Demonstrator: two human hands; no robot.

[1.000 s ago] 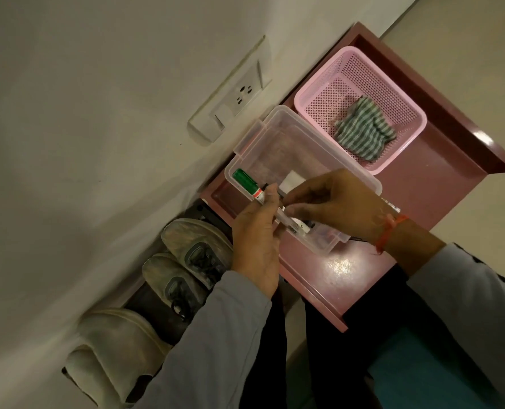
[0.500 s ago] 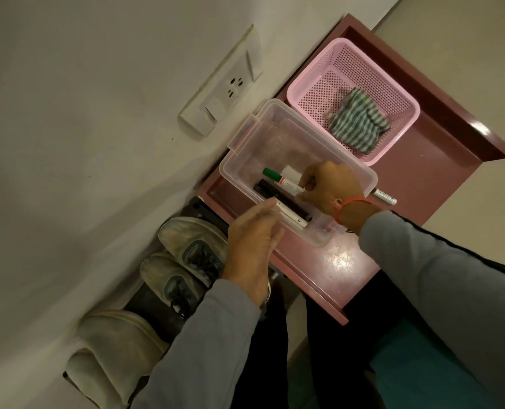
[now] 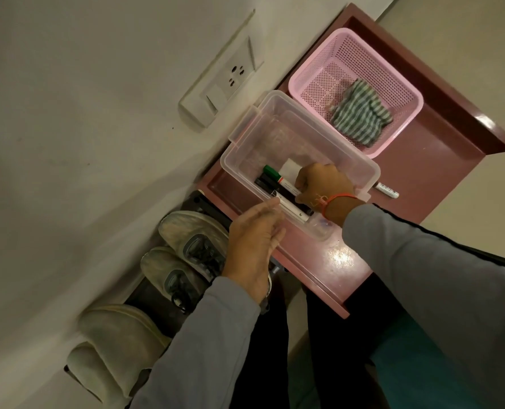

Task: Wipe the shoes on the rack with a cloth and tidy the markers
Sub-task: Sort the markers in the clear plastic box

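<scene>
A clear plastic box [image 3: 245,134] stands on the maroon cabinet top [image 3: 428,172]. Inside lie a green-capped marker [image 3: 274,174], black markers [image 3: 264,184] and a white marker [image 3: 294,212]. My right hand [image 3: 323,184] reaches into the box, fingers curled at the white end of the green-capped marker. My left hand [image 3: 254,240] has straight fingers, their tips against the box's near wall. One more marker [image 3: 387,190] lies outside, just right of the box. A striped cloth [image 3: 360,116] sits in the pink basket [image 3: 301,75]. Grey sneakers [image 3: 192,237] stand on the rack below.
Beige slippers [image 3: 112,329] sit beside the sneakers at the lower left. A wall socket [image 3: 221,84] is on the wall left of the box. My legs are close against the cabinet's front edge.
My right hand went from the box's near edge into the box, and the green-capped marker now lies inside. My left hand let go of the marker and opened beside the box.
</scene>
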